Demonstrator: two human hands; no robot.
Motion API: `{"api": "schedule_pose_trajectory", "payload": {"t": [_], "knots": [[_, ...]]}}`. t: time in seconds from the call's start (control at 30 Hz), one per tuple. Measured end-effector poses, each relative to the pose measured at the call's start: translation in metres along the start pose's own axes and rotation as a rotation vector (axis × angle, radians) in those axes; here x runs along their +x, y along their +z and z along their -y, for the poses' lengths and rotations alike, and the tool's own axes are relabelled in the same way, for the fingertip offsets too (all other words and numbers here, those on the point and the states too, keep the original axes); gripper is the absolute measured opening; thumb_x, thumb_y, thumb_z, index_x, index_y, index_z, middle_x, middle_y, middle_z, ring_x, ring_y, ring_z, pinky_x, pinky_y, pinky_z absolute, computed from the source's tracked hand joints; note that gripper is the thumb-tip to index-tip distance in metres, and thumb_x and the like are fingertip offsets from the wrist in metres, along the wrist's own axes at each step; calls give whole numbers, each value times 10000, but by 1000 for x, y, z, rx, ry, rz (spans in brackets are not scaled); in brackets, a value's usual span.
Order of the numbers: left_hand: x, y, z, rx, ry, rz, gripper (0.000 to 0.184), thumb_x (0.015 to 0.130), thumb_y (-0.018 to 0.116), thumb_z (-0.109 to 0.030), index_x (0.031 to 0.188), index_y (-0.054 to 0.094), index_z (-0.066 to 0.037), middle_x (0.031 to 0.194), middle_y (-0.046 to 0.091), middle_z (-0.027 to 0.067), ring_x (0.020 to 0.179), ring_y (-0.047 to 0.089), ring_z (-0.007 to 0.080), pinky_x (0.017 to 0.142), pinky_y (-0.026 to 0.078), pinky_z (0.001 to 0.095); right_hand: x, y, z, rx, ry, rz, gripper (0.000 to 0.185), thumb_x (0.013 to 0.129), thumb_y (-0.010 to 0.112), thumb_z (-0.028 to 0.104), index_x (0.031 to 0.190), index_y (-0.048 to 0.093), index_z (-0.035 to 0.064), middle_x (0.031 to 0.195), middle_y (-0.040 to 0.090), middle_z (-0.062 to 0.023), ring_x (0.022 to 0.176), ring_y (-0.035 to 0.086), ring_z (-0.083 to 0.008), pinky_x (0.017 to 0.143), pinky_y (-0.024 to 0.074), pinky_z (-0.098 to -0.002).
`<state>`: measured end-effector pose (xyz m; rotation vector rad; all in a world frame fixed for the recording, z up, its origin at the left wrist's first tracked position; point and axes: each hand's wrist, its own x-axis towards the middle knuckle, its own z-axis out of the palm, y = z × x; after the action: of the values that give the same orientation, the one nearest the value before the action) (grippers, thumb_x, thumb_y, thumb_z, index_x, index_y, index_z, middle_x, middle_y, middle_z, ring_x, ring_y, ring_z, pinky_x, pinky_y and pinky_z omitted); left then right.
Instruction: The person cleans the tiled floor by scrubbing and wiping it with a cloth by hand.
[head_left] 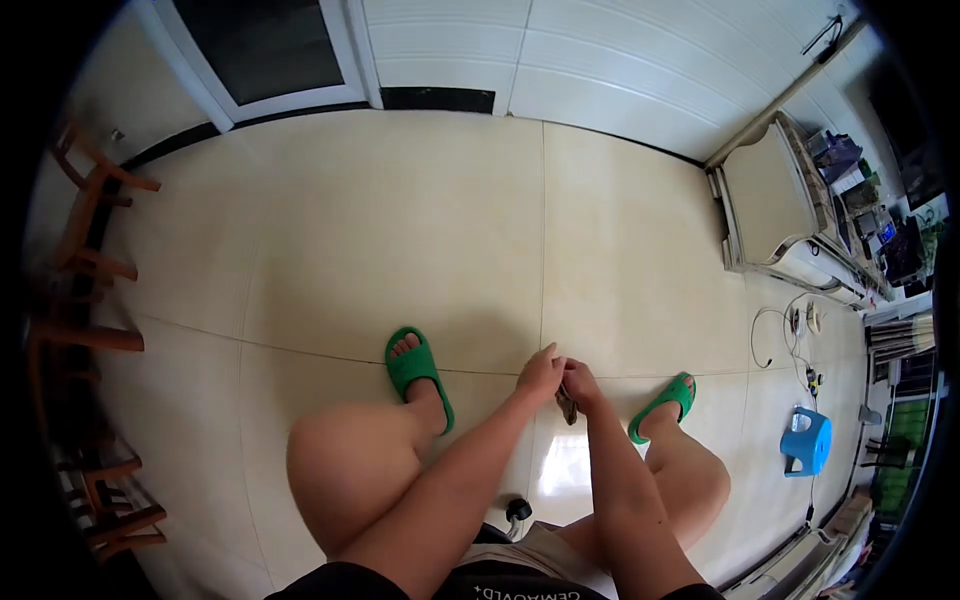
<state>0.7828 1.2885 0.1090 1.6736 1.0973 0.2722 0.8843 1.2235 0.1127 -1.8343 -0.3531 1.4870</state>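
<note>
My left hand (541,372) and my right hand (580,382) meet in front of me, low between my knees, with their fingers closed and touching. From between them hangs a small, mottled brown-grey object (567,405), narrow and soft-looking; its kind is too small to make out. My right hand grips it near its upper end. The fingertips of my left hand press together against the right ones, and what they pinch is hidden. Below lies the glossy tiled floor (400,240).
Green slippers (408,365) are on my feet. Wooden chairs (85,250) line the left side. At right stand a blue stool (806,442), a loose cable (757,335) and a low cabinet (775,195) with items on top. A door (270,50) is at the back.
</note>
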Motion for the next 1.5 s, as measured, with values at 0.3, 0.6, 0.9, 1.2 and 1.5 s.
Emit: {"api": "schedule_pose_trajectory", "payload": {"t": [0.3,0.6,0.9,1.2,1.5], "knots": [[-44,-52,28,-208,-117,69,398,915,472,-345,1130,570,-25,1097,592,234,1042,551,403,889,446,444,-39,53,27,-260,-210,-61,389,799,567,119,1139,570,-70,974,665,-162,828,639,-205,724,514,-316],[-75,-81,20,-230,55,-93,388,942,419,-342,998,601,-4,1018,614,227,987,552,416,872,437,465,-62,102,27,-247,-303,-355,461,807,566,188,1199,548,-54,1093,638,-194,989,623,-250,858,488,-321],[-71,-105,1,-801,-151,-234,444,960,417,-428,990,582,-17,896,599,113,843,559,204,761,455,337,-63,128,43,455,-366,24,413,873,494,97,1259,487,-50,1119,592,-147,977,583,-223,859,473,-301],[-71,-109,-4,-924,-110,-250,404,911,565,-409,1115,579,-60,978,592,59,863,563,136,716,477,264,-62,138,59,147,-372,-160,363,849,530,114,1178,575,-33,982,653,-158,856,621,-216,753,498,-302],[-60,-126,10,-839,-330,-90,404,913,554,-423,1098,614,-68,959,617,51,847,599,146,670,491,292,-48,129,68,-303,-373,-283,371,790,564,192,1078,630,-33,996,664,-229,889,657,-343,784,512,-387]]}}
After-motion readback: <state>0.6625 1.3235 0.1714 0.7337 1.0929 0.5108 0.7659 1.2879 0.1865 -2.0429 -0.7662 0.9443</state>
